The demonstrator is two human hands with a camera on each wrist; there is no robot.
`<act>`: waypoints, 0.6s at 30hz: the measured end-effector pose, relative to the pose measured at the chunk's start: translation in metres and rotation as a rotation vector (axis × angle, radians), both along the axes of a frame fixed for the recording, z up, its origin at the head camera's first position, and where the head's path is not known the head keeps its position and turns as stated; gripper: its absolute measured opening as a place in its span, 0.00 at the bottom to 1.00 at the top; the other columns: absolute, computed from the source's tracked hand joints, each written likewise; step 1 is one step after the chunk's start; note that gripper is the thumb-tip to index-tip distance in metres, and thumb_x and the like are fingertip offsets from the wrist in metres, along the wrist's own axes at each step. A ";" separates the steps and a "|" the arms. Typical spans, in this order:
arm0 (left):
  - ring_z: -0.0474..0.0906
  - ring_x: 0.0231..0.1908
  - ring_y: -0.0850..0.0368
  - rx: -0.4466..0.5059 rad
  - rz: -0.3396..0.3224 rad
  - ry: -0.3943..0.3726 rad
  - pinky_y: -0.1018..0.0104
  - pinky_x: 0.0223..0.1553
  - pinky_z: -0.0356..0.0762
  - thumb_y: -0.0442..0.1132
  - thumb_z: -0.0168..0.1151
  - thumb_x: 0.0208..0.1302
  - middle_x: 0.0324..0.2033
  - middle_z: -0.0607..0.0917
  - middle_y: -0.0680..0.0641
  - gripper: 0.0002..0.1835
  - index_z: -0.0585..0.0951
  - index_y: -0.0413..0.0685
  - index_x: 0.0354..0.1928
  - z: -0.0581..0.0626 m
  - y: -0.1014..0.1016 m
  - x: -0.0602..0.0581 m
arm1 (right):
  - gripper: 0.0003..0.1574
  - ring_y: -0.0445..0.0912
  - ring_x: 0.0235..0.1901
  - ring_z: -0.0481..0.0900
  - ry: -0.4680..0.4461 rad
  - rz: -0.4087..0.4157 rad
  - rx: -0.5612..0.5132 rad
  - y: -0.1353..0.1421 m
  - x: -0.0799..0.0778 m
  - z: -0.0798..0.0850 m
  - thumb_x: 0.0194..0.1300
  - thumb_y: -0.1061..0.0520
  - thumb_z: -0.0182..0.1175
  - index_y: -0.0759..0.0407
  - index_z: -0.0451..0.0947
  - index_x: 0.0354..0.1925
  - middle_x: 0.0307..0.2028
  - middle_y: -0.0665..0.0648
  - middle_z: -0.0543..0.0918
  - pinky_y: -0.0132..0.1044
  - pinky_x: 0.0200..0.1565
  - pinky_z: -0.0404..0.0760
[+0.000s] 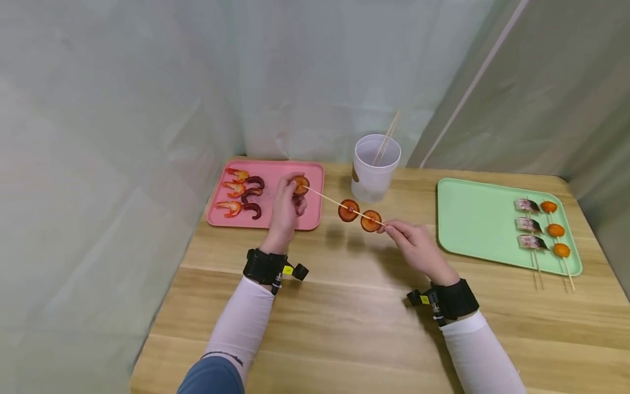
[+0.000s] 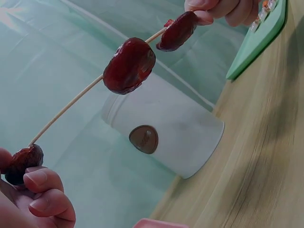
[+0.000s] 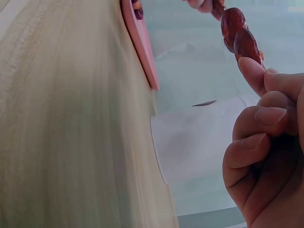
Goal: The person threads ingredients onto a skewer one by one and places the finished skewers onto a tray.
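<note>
A thin wooden skewer (image 1: 325, 197) spans the two hands above the table, sloping down to the right in the head view. Two round, glossy dark-red food slices (image 1: 349, 210) with orange-brown faces are threaded on it near the right hand. My right hand (image 1: 415, 246) pinches the skewer's near end, just behind the slices. At the skewer's other end, my left hand (image 1: 285, 208) holds a third such slice (image 2: 23, 164) between thumb and fingers. The skewer's tip meets this slice; how far it enters is hidden.
Behind the left hand, a pink tray (image 1: 290, 221) carries orange-red shrimp-like pieces (image 1: 235, 189) and dark curled pieces (image 1: 252, 192). A white bucket (image 1: 371, 183) with several skewers stands at the back. A green tray (image 1: 472, 219) at right bears loaded skewers with orange balls (image 1: 556, 230) and silvery pieces (image 1: 530, 225).
</note>
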State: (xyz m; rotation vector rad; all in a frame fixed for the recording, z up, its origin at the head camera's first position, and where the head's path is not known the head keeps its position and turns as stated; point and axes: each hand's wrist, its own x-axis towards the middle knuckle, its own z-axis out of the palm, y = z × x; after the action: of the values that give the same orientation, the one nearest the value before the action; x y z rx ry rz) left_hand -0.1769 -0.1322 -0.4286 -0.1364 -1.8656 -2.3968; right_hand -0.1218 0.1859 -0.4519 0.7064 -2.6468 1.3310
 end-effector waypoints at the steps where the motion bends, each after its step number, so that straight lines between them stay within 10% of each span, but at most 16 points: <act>1: 0.60 0.21 0.60 -0.002 -0.002 0.004 0.70 0.22 0.57 0.41 0.39 0.87 0.38 0.71 0.47 0.21 0.68 0.37 0.69 0.000 0.000 -0.001 | 0.14 0.47 0.38 0.80 -0.002 0.000 0.002 0.000 0.000 0.000 0.84 0.58 0.56 0.58 0.89 0.49 0.41 0.56 0.90 0.47 0.46 0.81; 18: 0.60 0.21 0.61 -0.013 -0.006 -0.016 0.70 0.22 0.58 0.41 0.39 0.87 0.38 0.72 0.49 0.17 0.70 0.43 0.66 0.000 0.001 -0.003 | 0.14 0.48 0.37 0.79 -0.015 0.000 0.011 -0.001 -0.002 0.002 0.84 0.58 0.56 0.58 0.89 0.49 0.42 0.59 0.90 0.46 0.44 0.80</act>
State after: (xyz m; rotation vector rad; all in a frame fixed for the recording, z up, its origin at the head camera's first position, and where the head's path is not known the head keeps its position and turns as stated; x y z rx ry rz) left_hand -0.1794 -0.1312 -0.4282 -0.1236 -1.8904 -2.3972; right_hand -0.1242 0.1850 -0.4502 0.7003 -2.6676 1.3277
